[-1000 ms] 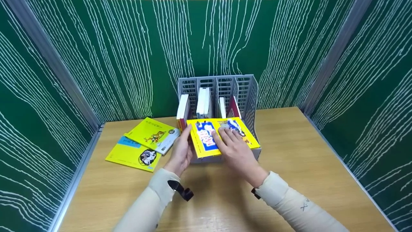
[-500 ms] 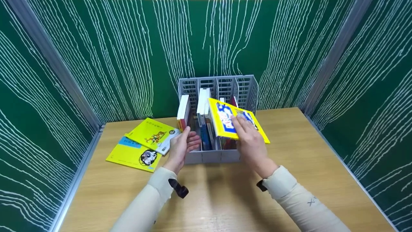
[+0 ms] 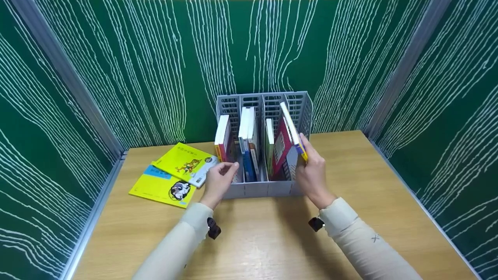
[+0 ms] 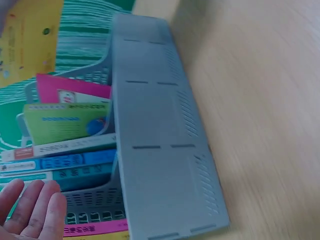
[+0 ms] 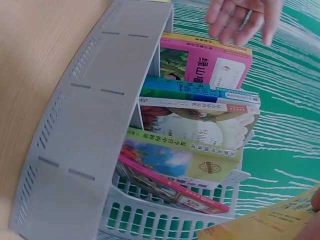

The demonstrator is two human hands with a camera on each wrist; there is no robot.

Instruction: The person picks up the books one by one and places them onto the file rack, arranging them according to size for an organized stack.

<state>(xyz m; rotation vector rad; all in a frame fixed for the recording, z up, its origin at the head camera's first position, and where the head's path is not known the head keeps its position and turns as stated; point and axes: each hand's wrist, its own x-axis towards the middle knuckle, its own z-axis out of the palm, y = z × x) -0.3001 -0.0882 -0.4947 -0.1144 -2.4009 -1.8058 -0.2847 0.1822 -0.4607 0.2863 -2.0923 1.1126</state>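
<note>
My right hand grips a thin yellow book that stands nearly edge-on, over the rightmost compartment of the grey file holder. The book's yellow cover fills the lower corner of the right wrist view. Just left of it a magenta book leans beside a green book. My left hand hovers at the holder's front left, holding nothing. Its fingers are relaxed in the left wrist view.
Books with blue spines and a pink book stand in the holder's left compartments. Two yellow books, an upper one and a lower one, overlap on the wooden table. Green, white-streaked panels enclose the table.
The right hand has carried the yellow book right and turned it from flat to upright over the right compartment. My left hand has let go of it and drawn its fingers in.
</note>
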